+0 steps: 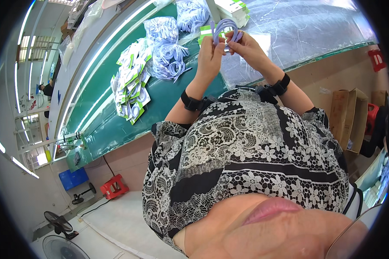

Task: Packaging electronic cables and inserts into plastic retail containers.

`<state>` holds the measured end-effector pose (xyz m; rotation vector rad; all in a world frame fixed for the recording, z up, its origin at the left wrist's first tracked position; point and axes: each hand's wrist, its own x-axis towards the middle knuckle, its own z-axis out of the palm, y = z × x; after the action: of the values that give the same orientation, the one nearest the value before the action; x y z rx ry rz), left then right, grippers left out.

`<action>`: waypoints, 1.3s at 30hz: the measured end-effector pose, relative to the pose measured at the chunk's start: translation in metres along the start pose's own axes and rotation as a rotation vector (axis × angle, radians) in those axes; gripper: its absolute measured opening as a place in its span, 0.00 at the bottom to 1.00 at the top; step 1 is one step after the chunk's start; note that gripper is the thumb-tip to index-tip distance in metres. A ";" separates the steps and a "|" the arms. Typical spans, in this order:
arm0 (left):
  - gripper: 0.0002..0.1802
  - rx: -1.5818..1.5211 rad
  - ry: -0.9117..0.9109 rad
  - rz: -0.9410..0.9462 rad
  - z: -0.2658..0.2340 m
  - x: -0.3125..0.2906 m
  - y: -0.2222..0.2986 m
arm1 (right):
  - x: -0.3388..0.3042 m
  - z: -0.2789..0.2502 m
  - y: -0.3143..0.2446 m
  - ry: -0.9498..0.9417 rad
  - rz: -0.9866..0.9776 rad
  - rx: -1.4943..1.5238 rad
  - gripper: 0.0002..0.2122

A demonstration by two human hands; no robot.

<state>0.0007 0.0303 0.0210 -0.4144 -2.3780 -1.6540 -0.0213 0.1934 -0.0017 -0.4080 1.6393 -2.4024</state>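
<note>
Two pinches, left hand [210,52] and right hand [249,48], on one smooth, coiled lavender cable [227,22].

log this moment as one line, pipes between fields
left hand: holding cable | right hand: holding cable | to their left: coils, packs

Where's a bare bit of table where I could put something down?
The grey tabletop right of the white sheet by the right hand looks bare. So does the green tabletop left of the carded cables. Between them it's crowded: cable bundles, the left hand, a held-up coiled cable.
</note>
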 end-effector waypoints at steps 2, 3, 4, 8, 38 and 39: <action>0.17 -0.108 -0.049 0.059 -0.011 0.003 0.001 | 0.001 -0.004 -0.002 -0.034 0.007 -0.044 0.15; 0.17 -0.110 -0.046 0.057 -0.015 0.005 0.004 | 0.000 -0.005 -0.004 -0.037 0.010 -0.046 0.15; 0.16 -0.274 -0.041 -0.091 -0.020 0.007 0.008 | -0.002 -0.005 -0.007 -0.039 0.020 -0.072 0.14; 0.14 -0.608 0.020 -0.309 -0.032 0.011 0.004 | -0.007 0.004 -0.017 -0.097 0.071 -0.152 0.12; 0.31 -0.877 -0.278 -0.472 -0.043 -0.001 0.025 | -0.034 0.006 -0.028 -0.186 0.188 -0.036 0.16; 0.31 -0.879 -0.276 -0.476 -0.045 0.000 0.025 | -0.035 0.007 -0.033 -0.187 0.193 -0.036 0.16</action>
<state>0.0104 -0.0042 0.0581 -0.2094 -1.8523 -3.0149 0.0134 0.2105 0.0272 -0.4433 1.5649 -2.1303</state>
